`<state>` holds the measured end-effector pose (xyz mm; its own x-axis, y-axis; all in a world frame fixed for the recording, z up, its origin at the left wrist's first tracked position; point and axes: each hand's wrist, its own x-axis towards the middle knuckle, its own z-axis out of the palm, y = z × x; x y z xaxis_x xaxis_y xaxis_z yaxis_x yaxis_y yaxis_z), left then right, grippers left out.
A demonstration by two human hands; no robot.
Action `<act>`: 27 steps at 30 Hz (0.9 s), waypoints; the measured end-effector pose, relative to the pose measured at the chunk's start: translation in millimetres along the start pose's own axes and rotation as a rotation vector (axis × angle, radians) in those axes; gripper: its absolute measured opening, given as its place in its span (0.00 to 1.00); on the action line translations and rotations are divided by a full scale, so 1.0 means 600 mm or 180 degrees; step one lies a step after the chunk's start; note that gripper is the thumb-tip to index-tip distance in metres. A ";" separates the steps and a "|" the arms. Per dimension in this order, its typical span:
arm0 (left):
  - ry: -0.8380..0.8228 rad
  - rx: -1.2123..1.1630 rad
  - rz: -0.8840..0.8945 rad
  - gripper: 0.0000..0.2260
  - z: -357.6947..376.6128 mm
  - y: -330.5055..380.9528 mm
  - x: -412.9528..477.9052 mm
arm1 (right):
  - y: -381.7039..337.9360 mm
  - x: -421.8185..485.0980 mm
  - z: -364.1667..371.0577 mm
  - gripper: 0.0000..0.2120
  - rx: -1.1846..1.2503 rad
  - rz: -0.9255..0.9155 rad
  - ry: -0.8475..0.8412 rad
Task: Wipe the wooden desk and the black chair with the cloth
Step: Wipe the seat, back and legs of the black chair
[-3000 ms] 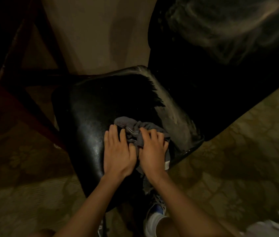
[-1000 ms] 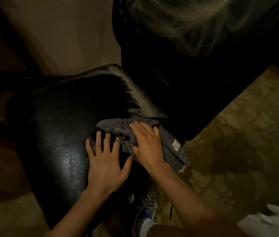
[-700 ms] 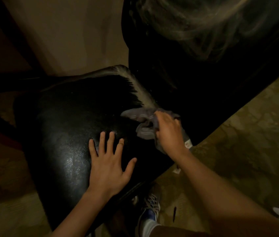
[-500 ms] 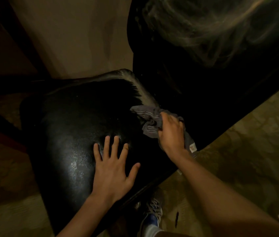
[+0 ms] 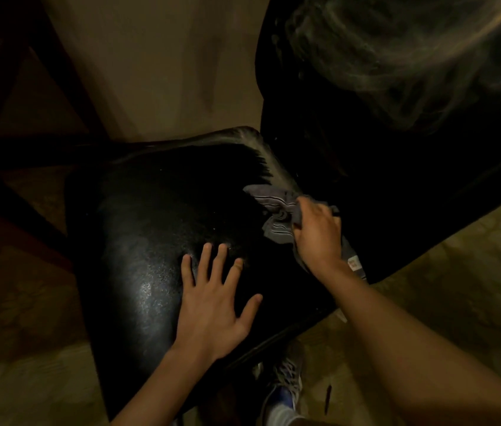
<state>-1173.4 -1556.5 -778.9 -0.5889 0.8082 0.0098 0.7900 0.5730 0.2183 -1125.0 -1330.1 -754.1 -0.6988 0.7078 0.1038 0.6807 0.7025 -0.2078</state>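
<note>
The black chair's seat [image 5: 150, 229] fills the middle of the view, shiny, with a pale dusty strip along its right edge. Its dusty black backrest [image 5: 396, 96] rises at the upper right. My left hand [image 5: 215, 299] lies flat on the seat with fingers spread. My right hand [image 5: 316, 235] grips the bunched grey striped cloth [image 5: 276, 210] at the seat's right edge, by the base of the backrest. A tagged end of the cloth hangs below my wrist. No wooden desk top is visible.
Patterned floor [image 5: 446, 290] lies to the right and below. Dark wooden legs or bars [image 5: 12, 179] cross the left side. A pale wall [image 5: 166, 63] stands behind the seat. My shoe [image 5: 286, 388] is under the seat's front edge.
My right hand carried the cloth from the seat's middle to its right edge and bunched it there. My left hand left the cloth and spread flat on the seat.
</note>
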 end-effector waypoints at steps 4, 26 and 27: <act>-0.0013 -0.0069 -0.0044 0.32 -0.001 0.004 0.003 | -0.006 -0.014 0.011 0.28 0.0003 -0.0049 0.0120; 0.0045 -0.0163 0.0501 0.30 0.027 0.032 0.089 | -0.011 -0.008 0.032 0.31 -0.0393 -0.0011 0.0120; 0.0053 -0.0171 0.0516 0.31 0.027 0.034 0.090 | -0.011 0.002 0.033 0.31 -0.0403 -0.0032 0.0107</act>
<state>-1186.4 -1499.0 -789.7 -0.4576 0.8868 0.0650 0.8648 0.4269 0.2644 -1135.0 -1335.5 -772.0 -0.6994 0.7012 0.1381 0.6975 0.7119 -0.0822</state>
